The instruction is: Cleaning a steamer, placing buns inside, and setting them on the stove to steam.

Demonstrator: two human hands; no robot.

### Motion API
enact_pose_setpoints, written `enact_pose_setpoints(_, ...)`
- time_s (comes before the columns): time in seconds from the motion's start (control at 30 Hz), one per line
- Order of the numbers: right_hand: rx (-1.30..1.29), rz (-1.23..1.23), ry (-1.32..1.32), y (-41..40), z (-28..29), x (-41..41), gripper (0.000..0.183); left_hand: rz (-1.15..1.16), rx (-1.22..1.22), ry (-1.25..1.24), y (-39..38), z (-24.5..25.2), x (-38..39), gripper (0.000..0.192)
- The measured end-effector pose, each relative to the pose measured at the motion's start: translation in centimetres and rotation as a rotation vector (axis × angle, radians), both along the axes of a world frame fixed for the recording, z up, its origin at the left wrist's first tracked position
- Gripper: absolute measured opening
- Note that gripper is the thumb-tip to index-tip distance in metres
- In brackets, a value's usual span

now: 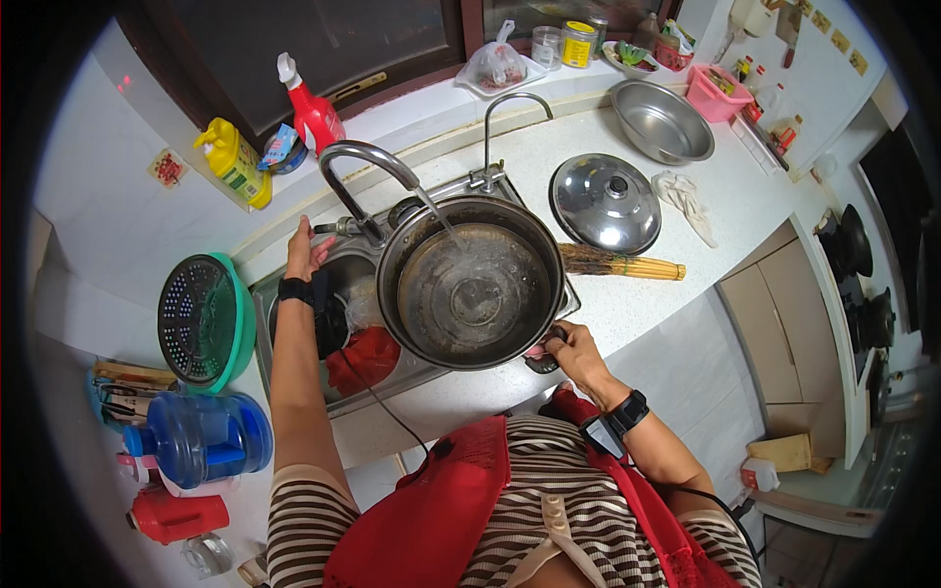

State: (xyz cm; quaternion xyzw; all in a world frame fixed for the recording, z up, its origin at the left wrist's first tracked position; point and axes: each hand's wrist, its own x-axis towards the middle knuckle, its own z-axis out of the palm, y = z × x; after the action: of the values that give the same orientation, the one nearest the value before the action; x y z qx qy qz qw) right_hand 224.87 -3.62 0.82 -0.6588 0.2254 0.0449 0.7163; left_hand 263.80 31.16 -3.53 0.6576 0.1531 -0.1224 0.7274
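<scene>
Water runs from the curved faucet (371, 151) into a large metal pot (390, 312), which holds some water over a stained bottom. The pot rests over the right part of the sink (268, 309). With my right hand (579, 354) I grip the dark side handle (544, 363) nearest me. My left hand (303, 253) is at the faucet lever (334, 226), fingers apart; whether it touches the lever is unclear. In the left basin lie a red plastic bag (362, 360) and a clear bag (362, 300). The pot hides the sink's right part.
Right of the pot are a domed lid (606, 206), a straw brush (625, 264), a white cloth (684, 202) and a steel basin (662, 121). A thin second tap (487, 140) stands behind. At left are a green colander (220, 323) and a blue water jug (209, 437).
</scene>
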Motion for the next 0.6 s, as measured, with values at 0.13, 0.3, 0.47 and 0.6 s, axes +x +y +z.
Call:
enact_pose_setpoints(0.13, 0.019, -0.023, -0.013, 0.1, -0.1, 0.0, 0.023, -0.006, 0.036, 0.021, -0.5, 0.3, 0.0, 0.048)
enact_pose_setpoints(0.3, -0.036, -0.006, 0.018, 0.2, 1.1, 0.3, 0.019, 0.007, 0.06, 0.013, -0.8, 0.3, -0.2, 0.05)
enact_pose_setpoints(0.47, -0.016, -0.009, 0.005, 0.2, 0.4, 0.2, 0.018, -0.016, 0.08, 0.015, -0.6, 0.4, 0.0, 0.057)
enact_pose_setpoints(0.6, 0.023, -0.028, -0.025, 0.1, -0.2, 0.2, 0.019, -0.012, 0.098, 0.003, -1.0, 0.5, -0.3, 0.058)
